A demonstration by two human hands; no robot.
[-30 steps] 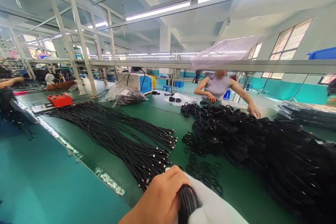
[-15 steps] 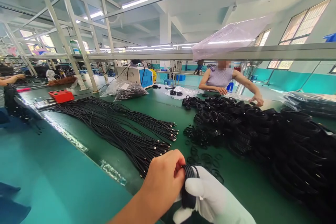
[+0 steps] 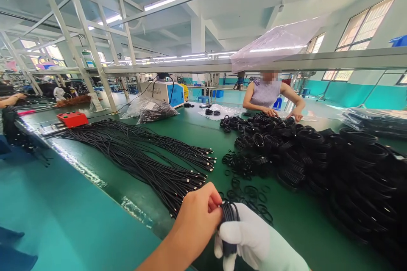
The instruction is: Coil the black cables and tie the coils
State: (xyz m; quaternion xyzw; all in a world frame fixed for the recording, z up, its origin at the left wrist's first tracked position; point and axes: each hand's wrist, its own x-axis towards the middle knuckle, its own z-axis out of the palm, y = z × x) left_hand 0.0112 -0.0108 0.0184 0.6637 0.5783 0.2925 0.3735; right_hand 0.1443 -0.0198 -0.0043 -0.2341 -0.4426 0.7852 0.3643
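One clear bag (image 3: 135, 110) with dark contents (image 3: 159, 112); left fingers (image 3: 215, 197) pinched at coiled cable (image 3: 229, 212), gloved right fingers (image 3: 231, 232) around it

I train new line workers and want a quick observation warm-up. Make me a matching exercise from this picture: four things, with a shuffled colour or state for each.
Things
1. left hand
2. right hand
3. black coil
4. long cables

Descriptions
A. laid out lengthwise
B. wearing a white glove
C. held up in a grip
D. bare

Pairs: 1-D, 2-B, 3-C, 4-A
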